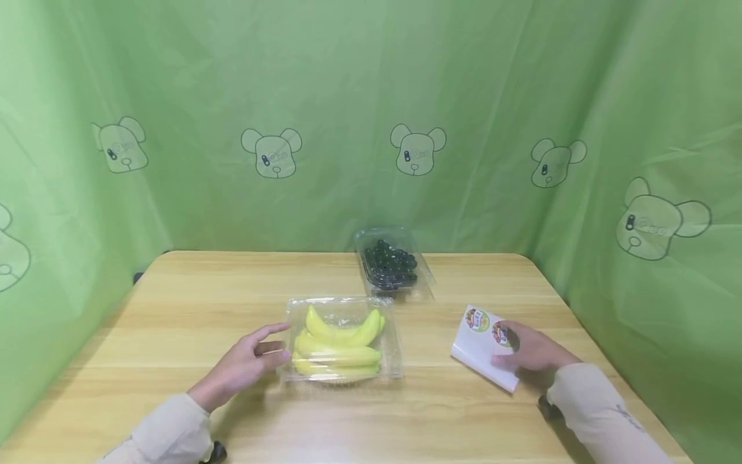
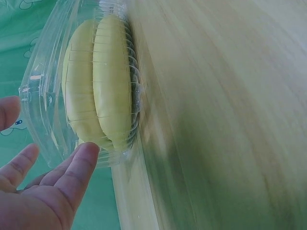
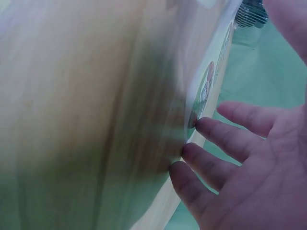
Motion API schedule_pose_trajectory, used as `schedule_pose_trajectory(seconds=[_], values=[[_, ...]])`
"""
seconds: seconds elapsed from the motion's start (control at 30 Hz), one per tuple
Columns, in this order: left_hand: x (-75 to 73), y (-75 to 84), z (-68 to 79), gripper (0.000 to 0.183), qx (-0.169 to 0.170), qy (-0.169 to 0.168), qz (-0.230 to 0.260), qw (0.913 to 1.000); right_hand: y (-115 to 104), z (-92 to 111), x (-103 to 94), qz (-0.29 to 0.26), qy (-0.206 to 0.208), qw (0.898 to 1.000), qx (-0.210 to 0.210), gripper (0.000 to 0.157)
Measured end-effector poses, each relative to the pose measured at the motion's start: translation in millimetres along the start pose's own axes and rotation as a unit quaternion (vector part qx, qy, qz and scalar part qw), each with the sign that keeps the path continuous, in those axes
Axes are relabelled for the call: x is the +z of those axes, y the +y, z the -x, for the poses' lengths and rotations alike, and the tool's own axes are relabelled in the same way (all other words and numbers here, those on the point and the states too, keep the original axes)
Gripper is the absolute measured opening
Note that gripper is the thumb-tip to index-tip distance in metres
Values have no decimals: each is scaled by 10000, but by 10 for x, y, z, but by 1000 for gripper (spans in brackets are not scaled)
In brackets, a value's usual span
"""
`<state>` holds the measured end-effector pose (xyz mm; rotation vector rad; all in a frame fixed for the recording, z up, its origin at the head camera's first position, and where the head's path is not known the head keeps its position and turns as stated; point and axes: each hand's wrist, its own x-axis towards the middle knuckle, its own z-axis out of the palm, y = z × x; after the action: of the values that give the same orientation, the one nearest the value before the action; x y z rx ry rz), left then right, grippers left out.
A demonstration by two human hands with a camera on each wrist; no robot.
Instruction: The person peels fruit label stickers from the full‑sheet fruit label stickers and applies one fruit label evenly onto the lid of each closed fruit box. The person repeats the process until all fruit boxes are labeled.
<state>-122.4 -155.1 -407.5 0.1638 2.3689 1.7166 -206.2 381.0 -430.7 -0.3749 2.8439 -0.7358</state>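
Observation:
In the head view a clear plastic clamshell box (image 1: 396,351) with yellow bananas (image 1: 342,354) inside sits on the table. My left hand (image 1: 246,364) is at its left side, fingers apart and fingertips right at the box wall. The left wrist view shows these spread fingers (image 2: 79,167) beside the ribbed box. To the right lies a white sheet (image 1: 478,354) with round, colourful fruit stickers (image 1: 477,320). My right hand (image 1: 533,351) is over the sheet's right edge. Seen from the right wrist, its fingers (image 3: 230,139) are loosely extended, with the fingertips right at the sheet's edge.
Another clear box (image 1: 426,274) holding dark grapes (image 1: 391,264) stands near the back edge of the wooden table (image 1: 232,277). Green curtains (image 1: 342,77) with bear-head drawings enclose the table at the back and both sides.

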Motion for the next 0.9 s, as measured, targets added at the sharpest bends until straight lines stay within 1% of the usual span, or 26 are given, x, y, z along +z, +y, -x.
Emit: schedule_pose_trajectory(seconds=[0.1, 0.23, 0.43, 0.67, 0.77, 0.9], values=[[4, 1, -7, 60, 36, 4, -4, 10000, 19, 4, 19, 67, -122, 9999, 45, 100], [13, -15, -19, 61, 10, 60, 11, 10000, 30, -3, 32, 248, -140, 9996, -86, 104], [22, -41, -22, 62, 9, 100, -3, 9999, 19, -21, 72, 394, -22, 9991, -140, 107], [34, -38, -22, 59, 9, 121, -51, 9999, -6, -30, 108, 661, 140, 9972, -330, 107], [34, -36, -24, 59, 22, 129, -74, 9999, -15, -37, 106, 738, 179, 9966, -306, 108], [32, -43, -25, 59, 31, 125, -62, 9999, 0, -47, 101, 655, 164, 9974, -248, 110]])
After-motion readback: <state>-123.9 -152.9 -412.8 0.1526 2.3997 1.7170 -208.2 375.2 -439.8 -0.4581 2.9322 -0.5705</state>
